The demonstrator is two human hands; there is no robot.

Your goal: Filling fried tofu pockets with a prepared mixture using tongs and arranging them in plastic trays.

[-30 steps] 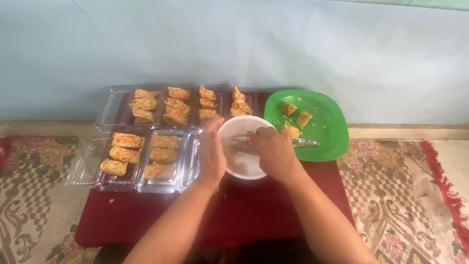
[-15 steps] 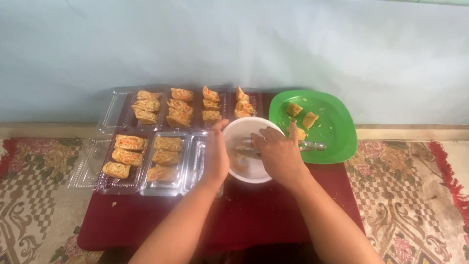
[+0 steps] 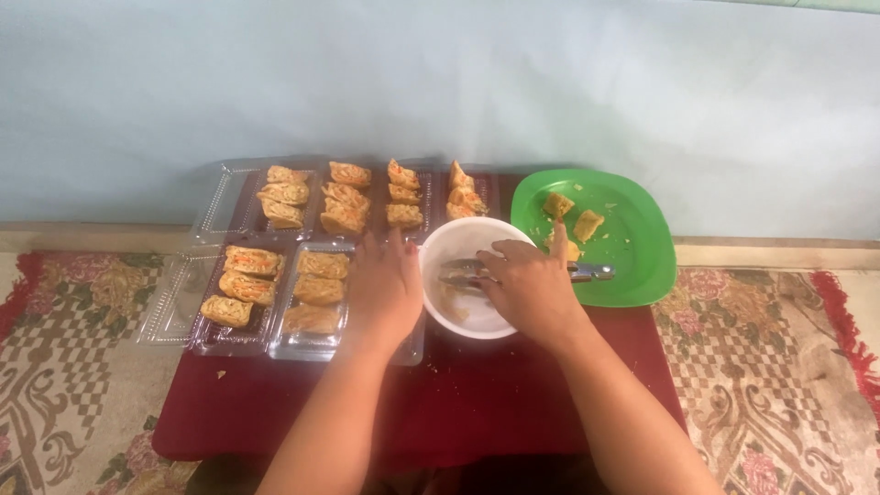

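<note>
My left hand (image 3: 385, 286) lies flat beside the white bowl (image 3: 458, 240), its palm against the bowl's left rim and over a clear plastic tray. My right hand (image 3: 529, 287) is closed on metal tongs (image 3: 587, 271), whose tips reach into the bowl; the handle end sticks out to the right over the green plate (image 3: 632, 240). A few fried pieces (image 3: 573, 215) lie on that plate. The bowl looks nearly bare, with smears inside.
Clear plastic trays hold rolled, sliced snacks: a near tray (image 3: 275, 289) and a far row of trays (image 3: 367, 197). All stand on a low table with a dark red cloth (image 3: 458, 403), against a pale blue wall. Patterned carpet (image 3: 64, 321) lies on both sides.
The view has shifted slightly. Both hands stay at the bowl; my right hand with the tongs has moved a little inside it.
</note>
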